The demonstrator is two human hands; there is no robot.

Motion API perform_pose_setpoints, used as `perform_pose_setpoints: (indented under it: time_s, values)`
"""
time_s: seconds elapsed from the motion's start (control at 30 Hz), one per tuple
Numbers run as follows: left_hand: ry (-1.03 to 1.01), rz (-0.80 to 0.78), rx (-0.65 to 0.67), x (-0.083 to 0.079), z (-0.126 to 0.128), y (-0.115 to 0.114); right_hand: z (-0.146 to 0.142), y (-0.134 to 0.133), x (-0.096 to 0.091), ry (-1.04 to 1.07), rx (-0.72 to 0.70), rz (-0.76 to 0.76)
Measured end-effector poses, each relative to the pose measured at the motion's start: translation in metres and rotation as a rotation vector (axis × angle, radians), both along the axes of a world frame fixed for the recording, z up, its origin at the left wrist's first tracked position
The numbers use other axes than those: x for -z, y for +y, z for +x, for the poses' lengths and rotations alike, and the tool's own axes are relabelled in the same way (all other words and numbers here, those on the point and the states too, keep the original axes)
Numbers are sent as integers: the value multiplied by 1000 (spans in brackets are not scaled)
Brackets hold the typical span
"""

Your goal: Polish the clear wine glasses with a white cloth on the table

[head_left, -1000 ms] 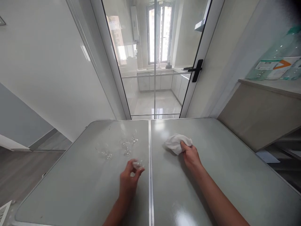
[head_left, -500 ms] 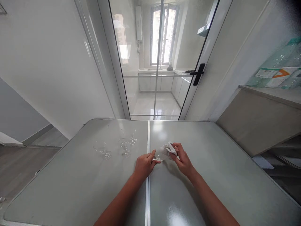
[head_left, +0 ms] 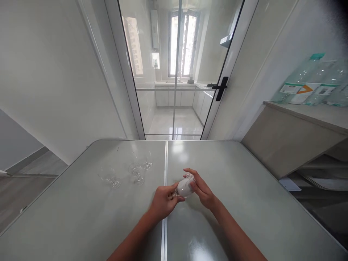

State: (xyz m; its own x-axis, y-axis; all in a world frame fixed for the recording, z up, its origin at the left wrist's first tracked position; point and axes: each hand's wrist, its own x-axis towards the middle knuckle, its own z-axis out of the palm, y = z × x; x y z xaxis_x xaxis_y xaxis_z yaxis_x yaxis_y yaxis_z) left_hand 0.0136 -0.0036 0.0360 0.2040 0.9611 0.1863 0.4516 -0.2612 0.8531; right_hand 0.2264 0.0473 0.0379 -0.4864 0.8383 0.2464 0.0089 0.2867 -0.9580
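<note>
My left hand (head_left: 163, 198) grips a stemmed wine glass (head_left: 186, 194) near its stem, just above the table's middle seam. The glass lies tilted, mouth toward the right. A white cloth (head_left: 189, 178) fills much of the bowl and shows through it. At the mouth, my right hand (head_left: 203, 191) presses the cloth between thumb and fingers, with the index finger stretched along the far side. More clear stemmed glasses stand to the left: one glass (head_left: 115, 183) farthest left, a middle glass (head_left: 139, 179) overlapping another outline, and one glass (head_left: 147, 165) behind.
The grey-green table (head_left: 228, 217) has a pale metal seam (head_left: 164, 221) down its middle. Beyond its far edge is a glass-paned door with a black handle (head_left: 222, 88). On the right, plastic bottles (head_left: 304, 88) stand on a shelf (head_left: 301, 115) beside the table.
The cloth has gone from the glass's mouth into its bowl. My right hand has moved closer to the glass and its fingers have spread around the mouth. The view has shifted slightly right.
</note>
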Motion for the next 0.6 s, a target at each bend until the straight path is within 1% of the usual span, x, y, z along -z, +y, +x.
perform_pose_setpoints:
  time_s: [0.07, 0.13, 0.17, 0.2, 0.23, 0.27, 0.33, 0.4, 0.47, 0.53, 0.57, 0.6]
  values:
    - [-231, -215, 107, -5, 2, -1, 3, -1, -1, 48, -18, -47]
    - [-388, -434, 206, -6, 4, 0, 3, -3, -3, 86, -46, -72]
    - [-415, -501, 227, -4, 4, 1, 2, -3, -3, 104, -43, -77]
    - [-402, -506, 206, -2, 5, 1, 0, -2, -4, 123, -27, -84]
    - [-351, -441, 149, 1, 5, 0, -1, -1, -4, 145, 0, -94]
    - [-264, -314, 72, 4, 5, -1, -3, 0, -4, 168, 29, -108]
    - [-22, 29, -73, 11, 5, -3, -6, 2, -5, 204, 61, -160]
    - [219, 354, -146, 18, 4, -5, -7, 5, -7, 209, 67, -240]
    - [381, 588, -174, 24, 2, -5, -8, 6, -9, 186, 84, -314]
    - [445, 730, -193, 29, 1, -3, -9, 5, -11, 156, 110, -340]
    - [435, 757, -193, 30, 2, -3, -9, 5, -12, 145, 114, -323]
    - [396, 749, -188, 31, 4, -3, -9, 4, -12, 139, 111, -294]
